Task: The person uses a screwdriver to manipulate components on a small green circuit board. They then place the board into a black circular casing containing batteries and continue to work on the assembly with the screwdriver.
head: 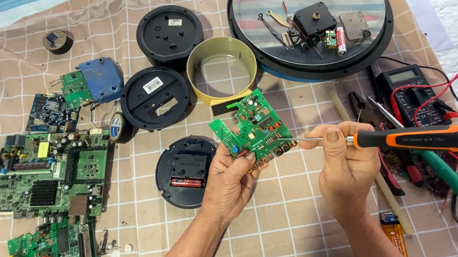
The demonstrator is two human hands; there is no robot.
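Left hand (230,183) pinching green board (253,127) from below, right hand (344,164) gripping orange screwdriver (415,137), tip on board, checked cloth (286,228) underneath

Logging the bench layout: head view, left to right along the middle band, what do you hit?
Large circuit board → black round clock back → left hand holding a small green board → right hand gripping an orange-handled screwdriver → multimeter.

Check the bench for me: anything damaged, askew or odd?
Nothing spilled. The clocks lie in pieces: a loose yellow ring, black backs, and a mechanism lying on the big clock face. The left hand holds an irregularly notched green board.
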